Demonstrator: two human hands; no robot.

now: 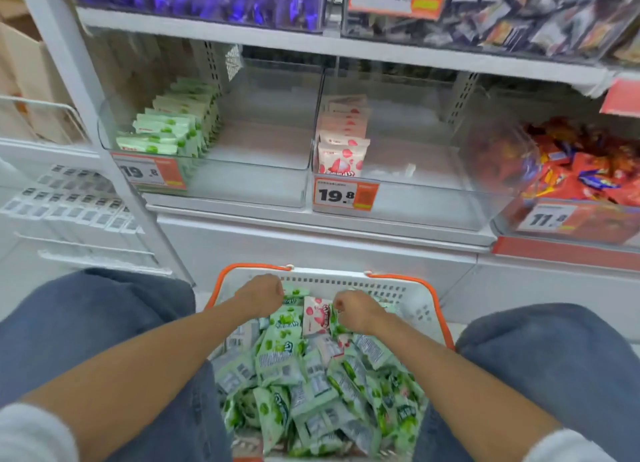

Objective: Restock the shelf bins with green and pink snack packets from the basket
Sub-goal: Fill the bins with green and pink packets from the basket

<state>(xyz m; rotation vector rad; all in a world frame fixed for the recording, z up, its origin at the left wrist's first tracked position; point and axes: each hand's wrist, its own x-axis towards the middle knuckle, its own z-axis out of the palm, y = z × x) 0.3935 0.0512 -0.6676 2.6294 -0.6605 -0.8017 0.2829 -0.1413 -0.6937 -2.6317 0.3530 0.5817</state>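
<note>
A white basket with an orange rim (429,288) sits between my knees, heaped with green snack packets (284,361) and a few pink ones. My left hand (259,293) is curled at the basket's far end, its fingers dug down around a green packet (295,291). My right hand (356,311) is curled beside it and pinches the edge of a pink packet (317,314). On the shelf, a clear left bin (263,170) holds a row of green packets (173,129). The clear middle bin (415,191) holds a row of pink packets (343,139).
A third clear bin (571,170) on the right holds red and orange sweets. Orange price tags (343,195) hang on the bin fronts. Another shelf of purple and mixed packets runs above. A white upright post (114,170) and a wire rack stand at left.
</note>
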